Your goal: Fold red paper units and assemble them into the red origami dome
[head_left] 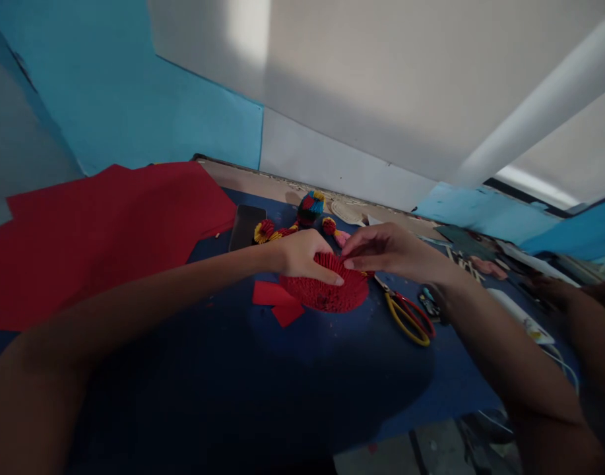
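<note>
A round red piece with a ridged, pleated surface (332,297) lies on the blue tabletop. My left hand (309,257) grips its upper left part, the thumb lying across the top. At the upper right edge of the piece, my right hand (374,247) has its thumb and fingertips brought together; whatever is between them is too small to make out. Beside the piece on the left are small red paper strips (278,300). Just behind my hands stand multicoloured ridged pieces (311,206) in red, yellow and blue.
Scissors with yellow and red handles (410,320) lie to the right. Large red sheets (104,244) cover the left side, near a dark phone (247,226). A white device with a cable (520,316) and another person's arm (586,330) are at the far right.
</note>
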{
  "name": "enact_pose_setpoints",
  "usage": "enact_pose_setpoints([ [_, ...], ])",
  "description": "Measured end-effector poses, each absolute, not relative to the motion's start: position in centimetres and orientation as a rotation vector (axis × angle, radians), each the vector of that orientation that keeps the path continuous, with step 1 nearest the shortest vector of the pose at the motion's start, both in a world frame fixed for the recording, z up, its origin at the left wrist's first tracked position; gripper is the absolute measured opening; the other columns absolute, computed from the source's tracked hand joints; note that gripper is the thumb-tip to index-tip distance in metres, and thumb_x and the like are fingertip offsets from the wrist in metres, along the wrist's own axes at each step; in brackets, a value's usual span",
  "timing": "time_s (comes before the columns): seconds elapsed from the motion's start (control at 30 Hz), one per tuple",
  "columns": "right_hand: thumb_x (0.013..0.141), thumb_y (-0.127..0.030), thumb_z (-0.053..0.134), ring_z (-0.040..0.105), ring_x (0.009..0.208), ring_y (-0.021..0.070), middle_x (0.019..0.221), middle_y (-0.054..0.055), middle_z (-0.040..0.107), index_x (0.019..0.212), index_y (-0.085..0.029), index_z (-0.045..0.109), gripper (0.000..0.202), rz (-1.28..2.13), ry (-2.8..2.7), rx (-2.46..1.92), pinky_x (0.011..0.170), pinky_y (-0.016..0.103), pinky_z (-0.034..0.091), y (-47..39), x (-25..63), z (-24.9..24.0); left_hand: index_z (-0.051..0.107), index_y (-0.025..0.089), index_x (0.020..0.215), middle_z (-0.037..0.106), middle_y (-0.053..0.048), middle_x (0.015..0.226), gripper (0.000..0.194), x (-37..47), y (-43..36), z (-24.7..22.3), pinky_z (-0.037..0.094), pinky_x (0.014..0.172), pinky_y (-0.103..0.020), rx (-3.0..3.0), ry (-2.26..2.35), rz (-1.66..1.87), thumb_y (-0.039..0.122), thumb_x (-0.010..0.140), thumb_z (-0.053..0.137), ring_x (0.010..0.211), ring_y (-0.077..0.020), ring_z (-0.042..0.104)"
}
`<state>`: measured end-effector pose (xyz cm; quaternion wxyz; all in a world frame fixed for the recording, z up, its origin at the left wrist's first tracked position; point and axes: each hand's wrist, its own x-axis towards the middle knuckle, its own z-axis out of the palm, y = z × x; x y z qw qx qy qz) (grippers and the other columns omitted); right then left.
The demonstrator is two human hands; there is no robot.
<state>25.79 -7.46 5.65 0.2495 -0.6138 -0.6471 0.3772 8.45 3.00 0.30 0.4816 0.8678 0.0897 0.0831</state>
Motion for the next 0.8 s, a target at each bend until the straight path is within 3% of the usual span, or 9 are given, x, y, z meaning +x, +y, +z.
enact_pose_setpoints([
  [0.17, 0.066, -0.038, 0.080, 0.064, 0.066, 0.0128, 0.074, 0.001, 0.069, 0.083, -0.019, 0.066, 0.029, 0.923, -1.688, -1.684, 0.061, 0.025, 0.052, -8.1, 25.0, 4.9, 0.045, 0.015, 0.053, 0.039, 0.005, 0.050, 0.045, 8.7, 3.0, -0.2, 0.019, 0.048, -0.023, 2.129, 0.217, 0.232, 0.049, 0.068, 0.071, 0.049, -0.0061, 0.035],
  [0.3, 0.067, -0.038, 0.080, 0.065, 0.068, 0.0134, 0.076, 0.001, 0.069, 0.088, -0.020, 0.067, 0.031, 0.889, -1.644, -1.626, 0.063, 0.026, 0.053, -8.4, 25.4, 4.1, 0.048, 0.014, 0.055, 0.041, 0.005, 0.052, 0.043, 8.7, 3.5, -0.2, 0.022, 0.047, -0.021, 2.071, 0.211, 0.249, 0.049, 0.066, 0.071, 0.049, -0.0062, 0.037],
  [0.4, 0.066, -0.036, 0.081, 0.066, 0.072, 0.0133, 0.082, 0.001, 0.070, 0.091, -0.021, 0.067, 0.033, 0.963, -1.630, -1.529, 0.067, 0.027, 0.054, -8.5, 26.1, 3.4, 0.058, 0.013, 0.064, 0.052, 0.002, 0.058, 0.037, 8.5, 4.1, 0.3, 0.032, 0.049, -0.021, 2.024, 0.204, 0.349, 0.047, 0.067, 0.072, 0.054, -0.0081, 0.046],
  [0.5, 0.069, -0.038, 0.079, 0.062, 0.063, 0.0110, 0.073, -0.001, 0.068, 0.081, -0.020, 0.068, 0.024, 0.912, -1.596, -1.470, 0.061, 0.025, 0.051, -8.4, 26.7, 2.1, 0.065, 0.011, 0.075, 0.061, -0.002, 0.066, 0.037, 8.3, 4.8, 0.6, 0.039, 0.054, -0.022, 2.036, 0.203, 0.424, 0.048, 0.071, 0.070, 0.061, -0.0112, 0.054],
  [0.63, 0.076, -0.042, 0.073, 0.062, 0.062, 0.0131, 0.073, 0.001, 0.072, 0.086, -0.020, 0.072, 0.024, 0.509, -1.699, -1.506, 0.058, 0.026, 0.049, -8.2, 27.2, -0.8, 0.067, 0.013, 0.100, 0.070, -0.007, 0.094, 0.041, 8.3, 6.1, -0.2, 0.046, 0.068, -0.023, 2.209, 0.169, 0.482, 0.045, 0.075, 0.069, 0.084, -0.0159, 0.063],
  [0.73, 0.080, -0.041, 0.070, 0.067, 0.065, 0.0165, 0.082, 0.004, 0.075, 0.090, -0.020, 0.072, 0.023, 0.049, -1.745, -1.597, 0.060, 0.028, 0.051, -8.0, 27.5, -3.8, 0.056, 0.014, 0.124, 0.066, -0.011, 0.115, 0.061, 8.1, 7.1, -0.8, 0.047, 0.078, -0.025, 2.447, 0.275, 0.544, 0.041, 0.072, 0.075, 0.100, -0.0193, 0.063],
  [0.8, 0.084, -0.039, 0.067, 0.070, 0.067, 0.0183, 0.084, 0.006, 0.076, 0.094, -0.018, 0.071, 0.023, -0.175, -1.819, -1.603, 0.061, 0.029, 0.054, -7.9, 27.7, -5.7, 0.059, 0.013, 0.118, 0.066, -0.013, 0.113, 0.047, 7.7, 7.3, -0.6, 0.046, 0.079, -0.027, 2.717, 0.528, 0.733, 0.039, 0.080, 0.068, 0.103, -0.0227, 0.061],
])
